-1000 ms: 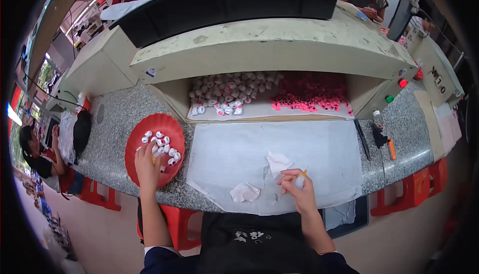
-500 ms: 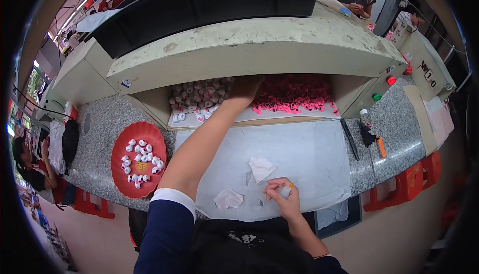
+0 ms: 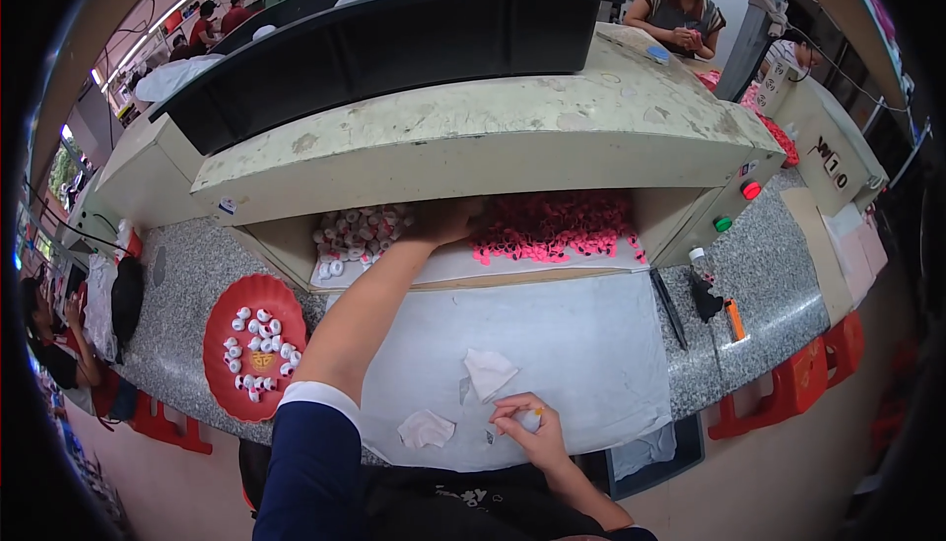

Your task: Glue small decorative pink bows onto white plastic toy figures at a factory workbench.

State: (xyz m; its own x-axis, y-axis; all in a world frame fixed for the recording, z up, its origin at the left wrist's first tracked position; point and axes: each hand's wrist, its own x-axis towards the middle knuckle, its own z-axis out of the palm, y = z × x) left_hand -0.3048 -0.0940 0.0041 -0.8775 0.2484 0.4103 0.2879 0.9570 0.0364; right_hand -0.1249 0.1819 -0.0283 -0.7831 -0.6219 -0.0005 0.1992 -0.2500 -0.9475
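Pink pieces (image 3: 562, 231) near left hand (image 3: 453, 221)

Scalloped round red plate (image 3: 219, 339): gold emblem (image 3: 262, 362) printed on it. Small round white pieces (image 3: 360, 233): marked with pink. Heap of small pink pieces (image 3: 557, 226): flecked with dark spots. Cream box-shaped housing (image 3: 443, 142): blotched brown, accented by round red button (image 3: 751, 190) and round green button (image 3: 723, 224). Grey stone worktop (image 3: 187, 260): speckled light and dark. Thin rectangular whitish sheet (image 3: 581, 344): plain-toned. Slim orange tool (image 3: 734, 319): single-coloured. Navy fabric sleeve (image 3: 315, 467): edged in white.
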